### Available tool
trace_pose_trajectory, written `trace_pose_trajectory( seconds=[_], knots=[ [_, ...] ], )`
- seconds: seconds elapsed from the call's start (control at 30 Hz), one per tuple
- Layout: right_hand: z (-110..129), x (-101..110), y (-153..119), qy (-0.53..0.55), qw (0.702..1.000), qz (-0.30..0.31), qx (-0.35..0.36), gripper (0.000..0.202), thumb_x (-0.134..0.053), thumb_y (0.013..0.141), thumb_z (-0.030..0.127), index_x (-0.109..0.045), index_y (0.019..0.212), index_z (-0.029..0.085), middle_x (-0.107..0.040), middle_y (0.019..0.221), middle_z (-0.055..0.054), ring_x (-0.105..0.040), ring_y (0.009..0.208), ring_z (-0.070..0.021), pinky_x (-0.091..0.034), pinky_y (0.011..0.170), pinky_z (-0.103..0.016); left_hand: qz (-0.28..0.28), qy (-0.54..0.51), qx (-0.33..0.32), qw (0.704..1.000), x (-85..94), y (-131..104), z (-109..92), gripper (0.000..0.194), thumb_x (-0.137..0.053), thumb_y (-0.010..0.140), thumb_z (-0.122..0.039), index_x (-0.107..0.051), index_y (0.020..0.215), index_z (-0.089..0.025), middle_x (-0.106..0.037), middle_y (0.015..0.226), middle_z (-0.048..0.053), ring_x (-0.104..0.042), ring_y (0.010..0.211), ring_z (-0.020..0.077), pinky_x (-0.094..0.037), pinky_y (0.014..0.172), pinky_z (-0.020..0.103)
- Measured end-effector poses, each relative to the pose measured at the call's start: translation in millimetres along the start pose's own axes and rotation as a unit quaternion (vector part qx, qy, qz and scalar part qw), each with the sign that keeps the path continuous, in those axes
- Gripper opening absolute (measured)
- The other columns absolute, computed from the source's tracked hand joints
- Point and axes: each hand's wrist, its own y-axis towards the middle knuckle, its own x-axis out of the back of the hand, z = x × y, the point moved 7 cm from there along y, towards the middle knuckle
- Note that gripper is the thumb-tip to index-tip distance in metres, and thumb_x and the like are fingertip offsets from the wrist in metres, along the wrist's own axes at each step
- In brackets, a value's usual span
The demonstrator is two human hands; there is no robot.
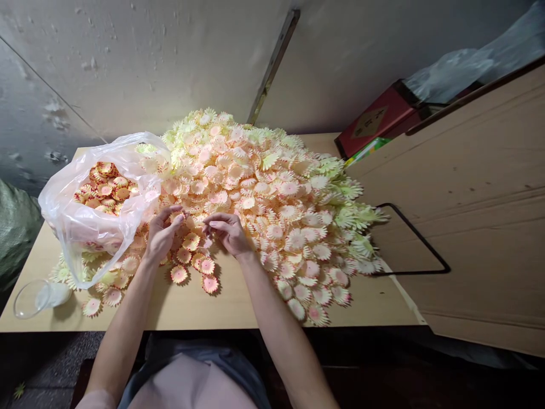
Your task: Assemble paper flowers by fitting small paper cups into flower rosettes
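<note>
Far left of the big flower pile [272, 193], a clear plastic cup [36, 297] lies tipped on its side at the table [191, 309] edge. Next over, still left of the pile, there's a thin plastic bag [91, 218] slumped open, stuffed with darker orange-red flower pieces [104, 187], with a few loose pale ones spilling out under it.

The person's left hand [162, 232] sits right at the pile's near-left edge, just beside the bag, fingers curled in toward the right hand, grip pinched on a small flower piece [186, 217] between thumb and fingertips, though it's mostly hidden so hard to say how firmly. The right hand [227, 230] is just beside it, also at the pile's front edge, fingers bent and closed down around something small; can't tell exactly what's in that grip. A handful of pink-centred flowers [200, 267] lie scattered just in front of both hands.

The pile itself is a heap of cream, pink and greenish paper-like flowers covering most of the table. Right of the pile, a black wire frame [419, 244] lies on a brown board [477, 216], and behind the pile's right end there's a red box [377, 122].
</note>
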Motion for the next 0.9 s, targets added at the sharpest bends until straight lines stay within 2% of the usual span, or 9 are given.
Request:
trace_pose_trajectory(
  seconds=[0.1, 0.2, 0.3, 0.4, 0.53, 0.63, 0.7, 0.8, 0.9],
  knots=[
    [0.3, -0.8, 0.3, 0.007, 1.0, 0.001, 0.0, 0.012, -0.068, 0.07, 0.025, -0.077, 0.076, 0.019, -0.072, 0.065, -0.002, -0.057, 0.052, -0.01, -0.045, 0.053, -0.024, 0.005, -0.015, 0.001, 1.0, 0.5, 0.2, -1.1, 0.047, -0.082, 0.066, -0.033, -0.068, 0.109, -0.019, -0.074, 0.095, 0.004, -0.069, 0.101, 0.0215, -0.051, 0.093, 0.03],
    [0.0, -0.9, 0.6, 0.012, 1.0, 0.004, -0.001, 0.013, -0.068, 0.071, 0.024, -0.077, 0.078, 0.019, -0.072, 0.066, -0.003, -0.059, 0.054, -0.0105, -0.046, 0.054, -0.024, 0.004, -0.04, 0.015, 0.999, 0.8, 0.9, 2.5, 0.052, -0.084, 0.064, -0.032, -0.067, 0.111, -0.019, -0.074, 0.086, 0.005, -0.07, 0.095, 0.0225, -0.053, 0.091, 0.036],
    [-1.0, 1.4, 0.8, 0.001, 1.0, -0.004, -0.005, 0.013, -0.07, 0.07, 0.025, -0.077, 0.079, 0.019, -0.072, 0.066, -0.002, -0.063, 0.059, -0.0125, -0.047, 0.055, -0.024, -0.009, -0.044, 0.023, 0.999, 1.9, 1.6, 8.0, 0.038, -0.084, 0.064, -0.034, -0.07, 0.093, -0.015, -0.07, 0.075, 0.003, -0.07, 0.076, 0.0181, -0.058, 0.079, 0.036],
    [-1.9, 2.4, 1.5, -0.008, 1.0, -0.002, -0.006, 0.013, -0.071, 0.07, 0.027, -0.077, 0.078, 0.02, -0.071, 0.066, -0.001, -0.063, 0.059, -0.0121, -0.049, 0.058, -0.024, -0.026, -0.003, 0.008, 1.0, 3.5, 1.6, 8.3, 0.033, -0.079, 0.068, -0.043, -0.065, 0.071, -0.013, -0.062, 0.065, -0.001, -0.064, 0.061, 0.0125, -0.057, 0.067, 0.028],
    [-3.9, 2.2, 2.8, -0.006, 1.0, 0.008, 0.002, 0.014, -0.072, 0.072, 0.029, -0.076, 0.08, 0.019, -0.071, 0.066, -0.002, -0.061, 0.057, -0.0112, -0.049, 0.057, -0.024, -0.049, 0.111, -0.007, 0.993, 6.6, -0.6, 3.1, 0.047, -0.067, 0.077, -0.054, -0.052, 0.057, -0.015, -0.047, 0.052, -0.004, -0.046, 0.047, 0.0066, -0.038, 0.045, 0.019],
    [-2.8, 2.2, 2.6, -0.024, 0.999, 0.0, 0.023, 0.017, -0.074, 0.075, 0.033, -0.075, 0.084, 0.019, -0.071, 0.068, -0.001, -0.06, 0.055, -0.0105, -0.049, 0.054, -0.023, -0.059, 0.189, -0.036, 0.979, 6.4, -3.6, -4.2, 0.051, -0.065, 0.079, -0.052, -0.045, 0.051, -0.015, -0.036, 0.047, -0.005, -0.032, 0.042, 0.004, -0.024, 0.041, 0.019],
    [-0.6, -1.0, 1.6, -0.047, 0.998, 0.002, 0.038, 0.022, -0.075, 0.074, 0.033, -0.074, 0.093, 0.02, -0.072, 0.075, -0.002, -0.06, 0.057, -0.0103, -0.05, 0.054, -0.023, -0.039, 0.214, -0.039, 0.975, 1.4, -5.4, -5.1, 0.047, -0.068, 0.077, -0.049, -0.049, 0.052, -0.014, -0.035, 0.047, -0.005, -0.029, 0.042, 0.0038, -0.02, 0.042, 0.02],
    [0.7, -11.8, 0.1, -0.067, 0.996, 0.032, 0.042, 0.037, -0.08, 0.07, 0.03, -0.072, 0.105, 0.023, -0.072, 0.085, -0.002, -0.065, 0.068, -0.0127, -0.055, 0.062, -0.025, 0.01, 0.233, -0.037, 0.972, -9.4, -7.7, -4.0, 0.038, -0.072, 0.073, -0.045, -0.06, 0.058, -0.012, -0.041, 0.05, -0.004, -0.032, 0.045, 0.0044, -0.022, 0.044, 0.02],
    [4.3, -19.5, -0.5, -0.095, 0.993, 0.046, 0.062, 0.027, -0.08, 0.069, 0.029, -0.074, 0.095, 0.022, -0.071, 0.084, -0.002, -0.066, 0.073, -0.0144, -0.056, 0.067, -0.027, 0.034, 0.242, -0.041, 0.969, -15.2, -8.7, -4.4, 0.037, -0.072, 0.073, -0.044, -0.064, 0.06, -0.011, -0.045, 0.051, -0.003, -0.035, 0.047, 0.0047, -0.024, 0.046, 0.019]
  ],
)
